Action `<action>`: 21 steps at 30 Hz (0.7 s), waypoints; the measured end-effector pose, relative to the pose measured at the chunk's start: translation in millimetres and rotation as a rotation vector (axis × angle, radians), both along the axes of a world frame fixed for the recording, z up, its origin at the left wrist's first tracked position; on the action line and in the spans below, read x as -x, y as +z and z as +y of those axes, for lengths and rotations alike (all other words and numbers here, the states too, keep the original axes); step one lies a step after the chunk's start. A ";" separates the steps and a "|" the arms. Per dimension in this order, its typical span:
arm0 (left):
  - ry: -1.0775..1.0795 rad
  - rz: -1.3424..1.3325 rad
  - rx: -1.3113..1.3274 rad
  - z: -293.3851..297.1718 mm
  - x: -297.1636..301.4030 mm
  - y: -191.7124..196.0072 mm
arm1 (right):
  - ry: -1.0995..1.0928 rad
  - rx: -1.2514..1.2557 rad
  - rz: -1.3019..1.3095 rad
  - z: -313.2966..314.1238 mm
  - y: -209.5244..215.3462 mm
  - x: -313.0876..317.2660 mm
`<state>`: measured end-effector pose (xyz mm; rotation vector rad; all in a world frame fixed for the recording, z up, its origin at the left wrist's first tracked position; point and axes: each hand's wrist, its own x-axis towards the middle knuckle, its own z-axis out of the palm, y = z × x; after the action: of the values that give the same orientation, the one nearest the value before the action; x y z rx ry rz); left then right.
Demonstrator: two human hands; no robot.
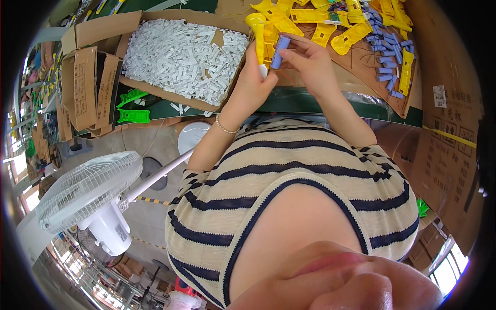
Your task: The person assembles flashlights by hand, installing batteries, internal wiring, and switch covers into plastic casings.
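My left hand point(253, 82) is closed around a yellow plastic housing point(256, 26) with a rounded head at its far end. A small white piece point(263, 71) shows by the left thumb; whether it is fixed to the housing I cannot tell. In my right hand point(312, 64) a purple cylindrical battery point(280, 51) is pinched between thumb and fingers, just right of the housing. Beyond both hands lie several yellow plastic housings point(315, 16), some with thin wires. More purple batteries point(385, 70) are heaped on the brown board to the right.
An open carton point(235, 77) of small white plastic parts point(181, 57) stands at left on the green table. Beside it are folded cardboard flaps point(88, 88) and green plastic pieces point(133, 115). A tall carton point(449, 134) borders the right. A white fan point(93, 191) stands at lower left.
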<state>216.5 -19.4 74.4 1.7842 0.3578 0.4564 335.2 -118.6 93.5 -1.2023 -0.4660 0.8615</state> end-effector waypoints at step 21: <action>0.159 -0.052 -0.356 5.1 2.8 -2.6 | 0.013 0.193 -0.729 29.6 -2.3 2.3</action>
<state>213.8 -14.3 71.8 2.0915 0.4022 0.7128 332.9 -89.0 91.3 -1.6880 -0.9922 0.4589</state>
